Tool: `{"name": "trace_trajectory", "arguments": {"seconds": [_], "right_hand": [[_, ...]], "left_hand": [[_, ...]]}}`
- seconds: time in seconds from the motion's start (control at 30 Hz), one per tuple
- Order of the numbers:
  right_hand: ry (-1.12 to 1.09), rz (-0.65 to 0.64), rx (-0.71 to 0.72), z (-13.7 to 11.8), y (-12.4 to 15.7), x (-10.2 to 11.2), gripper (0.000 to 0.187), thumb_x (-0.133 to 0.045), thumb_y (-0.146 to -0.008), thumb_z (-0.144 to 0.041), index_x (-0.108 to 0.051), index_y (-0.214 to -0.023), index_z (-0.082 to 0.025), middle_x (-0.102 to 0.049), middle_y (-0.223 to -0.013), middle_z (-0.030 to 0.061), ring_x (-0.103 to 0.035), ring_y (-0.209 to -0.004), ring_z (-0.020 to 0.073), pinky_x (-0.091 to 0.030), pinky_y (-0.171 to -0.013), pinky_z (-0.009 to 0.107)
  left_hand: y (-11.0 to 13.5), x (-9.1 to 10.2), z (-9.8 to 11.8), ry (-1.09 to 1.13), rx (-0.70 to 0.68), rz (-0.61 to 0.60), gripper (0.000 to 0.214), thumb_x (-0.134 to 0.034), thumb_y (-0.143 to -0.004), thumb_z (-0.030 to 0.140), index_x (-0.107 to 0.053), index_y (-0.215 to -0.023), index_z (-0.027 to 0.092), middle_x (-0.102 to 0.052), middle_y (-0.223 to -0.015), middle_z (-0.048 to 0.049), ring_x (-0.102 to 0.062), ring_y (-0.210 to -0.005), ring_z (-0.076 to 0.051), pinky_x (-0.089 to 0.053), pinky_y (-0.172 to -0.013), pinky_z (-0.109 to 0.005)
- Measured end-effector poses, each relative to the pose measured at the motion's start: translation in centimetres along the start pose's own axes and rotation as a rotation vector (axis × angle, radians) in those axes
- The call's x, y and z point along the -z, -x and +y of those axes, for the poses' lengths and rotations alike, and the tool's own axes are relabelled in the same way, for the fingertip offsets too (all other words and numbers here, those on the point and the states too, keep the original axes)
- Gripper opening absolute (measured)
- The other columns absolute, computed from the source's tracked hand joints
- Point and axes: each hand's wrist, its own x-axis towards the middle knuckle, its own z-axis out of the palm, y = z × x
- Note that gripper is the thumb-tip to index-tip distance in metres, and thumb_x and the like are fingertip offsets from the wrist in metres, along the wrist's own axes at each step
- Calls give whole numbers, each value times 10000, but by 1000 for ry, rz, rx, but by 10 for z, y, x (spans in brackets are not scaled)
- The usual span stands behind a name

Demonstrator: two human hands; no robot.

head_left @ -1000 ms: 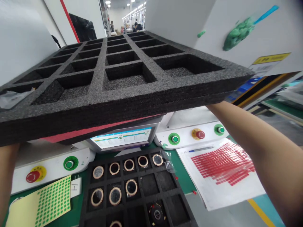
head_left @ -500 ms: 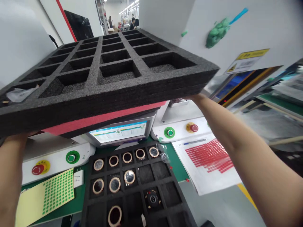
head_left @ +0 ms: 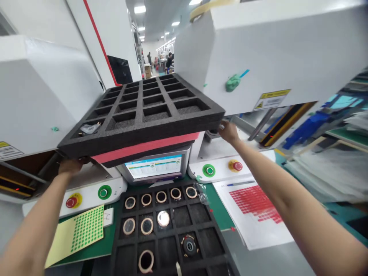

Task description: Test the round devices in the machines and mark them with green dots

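A black foam tray (head_left: 143, 126) with empty square pockets is held up above the bench, over a red foam layer (head_left: 149, 147). My left hand (head_left: 70, 166) grips its near left corner from below. My right hand (head_left: 228, 132) holds its right corner. A small clear bag (head_left: 89, 128) lies in a front left pocket. Below on the bench, a second black foam tray (head_left: 212, 230) holds several round ring-shaped parts (head_left: 146, 226) in its pockets.
A touchscreen (head_left: 155, 166) sits under the raised tray, between two white machines (head_left: 287, 50) with green (head_left: 209, 170) and red buttons (head_left: 237, 166). A green-dot sticker sheet (head_left: 77, 232) lies left, a red-sticker sheet (head_left: 254, 205) with a pen right. People stand far down the aisle.
The raised foam tray has moved away from me toward the machines and now looks smaller. Both arms are stretched further forward, and my hands have come into view at its corners.
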Motion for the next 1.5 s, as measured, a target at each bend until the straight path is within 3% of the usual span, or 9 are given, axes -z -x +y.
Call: {"name": "trace_trajectory", "arguments": {"seconds": [0.1,0.2,0.33,0.53,0.73,0.9,1.17,1.33,1.5], "right_hand": [[34,-19,2,4,54,0,229,-558,-984,-328,-629,-956,-112,-654,-895,32,-641,-805,134,-553,-741,301],[42,-196,146,-7,134,-12,318,-560,-981,-343,-616,-770,-112,-617,-708,-17,-621,-673,112,-529,-656,250],[33,-452,425,-55,207,-32,300,-596,-957,-403,-640,-871,-119,-655,-827,18,-636,-756,125,-549,-742,302],[100,-617,589,-150,224,-54,312,-591,-961,-393,-626,-1096,-114,-645,-1068,85,-642,-948,180,-555,-851,374],[166,-706,646,-174,224,-58,339,-616,-947,-363,-601,-1172,-109,-617,-1153,109,-627,-1018,206,-550,-884,398],[173,-747,643,-170,228,-56,372,-615,-945,-382,-593,-1198,-110,-606,-1192,120,-618,-1054,220,-538,-910,418],[99,-657,577,-169,241,-22,370,-612,-943,-420,-630,-1114,-92,-642,-1124,120,-631,-1032,211,-520,-930,412],[44,-502,546,-119,298,25,354,-480,-1005,-394,-669,-897,-114,-692,-867,75,-660,-782,157,-494,-731,287],[-40,-294,547,-42,374,65,536,-337,-1008,-363,-603,-581,-177,-617,-563,54,-604,-537,138,-236,-490,256]], "left_hand": [[56,7,1,31,6,53,531,-260,-961,455,-651,-918,99,-722,-898,-22,-662,-977,-214,-526,-896,-429],[134,28,16,187,-162,108,342,-347,-966,393,-576,-1138,205,-652,-1259,-40,-601,-1167,-233,-496,-1012,-455],[227,70,56,131,-363,35,272,-422,-942,250,-639,-1077,156,-606,-1321,-176,-551,-1257,-333,-478,-1036,-512],[311,114,91,-7,-365,-15,265,-457,-923,155,-686,-1055,152,-620,-1315,-171,-583,-1223,-332,-526,-977,-479],[375,123,105,41,-171,-68,258,-448,-942,149,-685,-1045,143,-636,-1269,-182,-594,-1208,-328,-560,-945,-476],[378,116,141,244,-84,-191,266,-434,-965,208,-672,-1083,196,-651,-1259,-119,-601,-1204,-284,-553,-980,-454],[313,85,207,494,-170,-527,209,-542,-906,173,-676,-1065,186,-707,-1104,-98,-634,-1053,-264,-533,-936,-420],[293,80,211,583,-191,-629,252,-687,-809,177,-706,-1058,211,-724,-1088,-79,-636,-1018,-281,-514,-910,-426],[284,73,203,756,-87,-676,296,-749,-732,151,-724,-1015,238,-733,-1045,-60,-645,-1014,-280,-498,-926,-428]]}}
